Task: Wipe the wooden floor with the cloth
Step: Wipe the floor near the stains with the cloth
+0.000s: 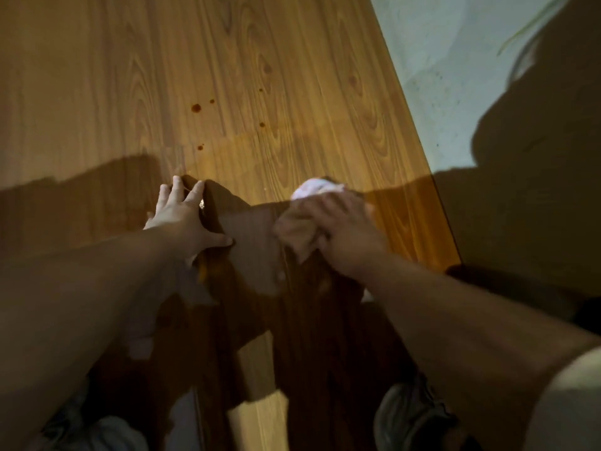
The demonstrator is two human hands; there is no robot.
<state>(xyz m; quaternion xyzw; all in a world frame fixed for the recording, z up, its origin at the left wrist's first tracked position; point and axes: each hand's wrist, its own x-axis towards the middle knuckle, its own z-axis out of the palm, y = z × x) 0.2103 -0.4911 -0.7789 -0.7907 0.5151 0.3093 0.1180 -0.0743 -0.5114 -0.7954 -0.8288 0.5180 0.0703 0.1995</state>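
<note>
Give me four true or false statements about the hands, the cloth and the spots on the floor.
1. The right hand rests on the cloth. True.
2. The left hand holds a second cloth. False: it lies spread on the floor, holding nothing.
3. Dark spots mark the floor beyond both hands. True.
4. The cloth covers the spots. False: it lies apart from them, nearer the person.

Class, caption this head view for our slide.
Right hand presses cloth on floor; left hand rests flat; dark spots ahead.
</note>
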